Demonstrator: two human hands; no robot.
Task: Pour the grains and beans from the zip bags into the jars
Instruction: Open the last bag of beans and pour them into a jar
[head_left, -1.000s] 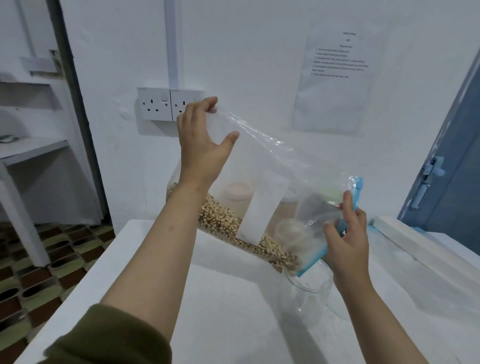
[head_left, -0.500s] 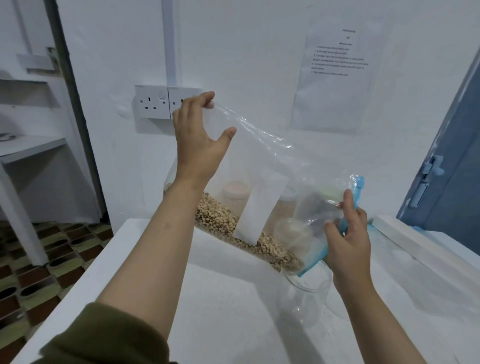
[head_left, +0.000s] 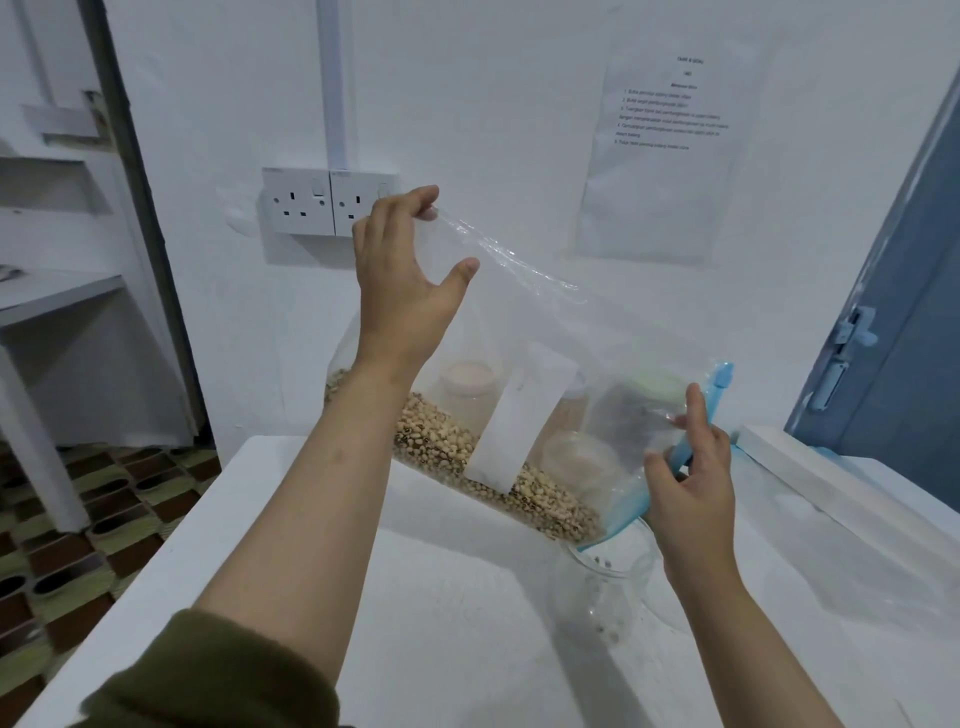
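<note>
So my left hand (head_left: 402, 291) has its fingers (head_left: 415, 200) curled over the top back corner of the zip bag (head_left: 524, 332), pinching the clear plastic up high, thumb sticking out loose in front. My right hand (head_left: 693, 499) is down low, fingers bent around the blue zip strip (head_left: 714, 405) at the bag's mouth, gripping that edge.

Between the two hands the bag hangs tilted, mouth end down. The beans (head_left: 467, 457) sit along the bottom fold, piled from under my left wrist all the way down to the mouth, right beside my right thumb. There's a white label (head_left: 519, 421) on the side of the bag, about midway between my hands.

Just below my right hand is the open jar (head_left: 605, 587), clear glass, upright on the white table (head_left: 415, 623). The bag's mouth sits right over its rim, and I can make out a few beans inside.

Through the plastic, behind the bag, more jars are visible: one with a pink lid (head_left: 467, 375) and one with a pale green lid (head_left: 657, 387).

Past my left fingers on the wall is a double socket (head_left: 317, 202), and a printed sheet (head_left: 665, 150) hangs above my right hand.
</note>
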